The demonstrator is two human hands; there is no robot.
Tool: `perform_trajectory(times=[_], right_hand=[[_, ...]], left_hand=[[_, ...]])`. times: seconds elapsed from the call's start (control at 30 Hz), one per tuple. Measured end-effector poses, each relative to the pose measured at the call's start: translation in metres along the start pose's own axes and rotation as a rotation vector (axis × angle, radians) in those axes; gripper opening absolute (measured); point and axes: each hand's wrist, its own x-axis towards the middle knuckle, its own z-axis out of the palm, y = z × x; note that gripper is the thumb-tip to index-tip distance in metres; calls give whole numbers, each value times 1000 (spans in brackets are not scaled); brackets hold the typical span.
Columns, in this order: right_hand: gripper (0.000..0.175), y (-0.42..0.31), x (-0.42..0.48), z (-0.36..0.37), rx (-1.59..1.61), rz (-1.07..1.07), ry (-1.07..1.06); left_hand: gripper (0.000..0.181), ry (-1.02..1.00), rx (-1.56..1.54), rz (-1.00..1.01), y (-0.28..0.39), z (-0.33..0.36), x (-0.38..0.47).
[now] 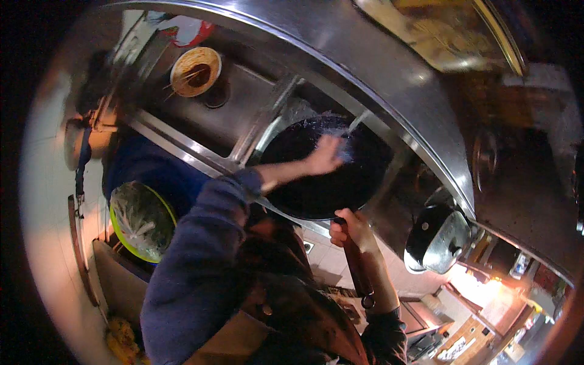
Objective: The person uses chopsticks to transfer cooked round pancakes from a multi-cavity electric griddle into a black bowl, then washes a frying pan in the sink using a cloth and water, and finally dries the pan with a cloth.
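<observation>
A wide black frying pan (315, 191) rests tilted over a stainless steel sink. Below its near rim, my right hand (350, 228) grips the long dark handle (356, 264), which ends in a hanging ring. My left hand (326, 155) is inside the pan, blurred by motion. Beside its fingers is a pale bluish blur; whether that is water or a held scrubber, I cannot tell. A metal spout (359, 120) reaches over the pan, and splashing water (326, 123) shows near the far rim.
In the left basin stands a stained bowl (212, 59) with chopsticks. A lime-rimmed tub (171, 212) at lower left holds a plastic bag (137, 219) of something green. Right of the pan are a pot (415, 246) and a glass lid (445, 244). A steel ledge (315, 27) runs behind the sink.
</observation>
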Motion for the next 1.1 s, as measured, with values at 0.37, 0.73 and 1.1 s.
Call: perform_trajectory(times=[0.37, 0.73, 1.1], right_hand=[[23, -16, -16, -23, 62, -19, 45], [39, -29, -76, -43, -94, 207, 125], [27, -47, -76, -39, -166, 161, 29]], left_hand=[[60, -1086, -168, -4, 93, -99, -52], [31, 266, -947, -636, 1, -65, 36], [40, 104, -1112, -1000, -2, -37, 48]])
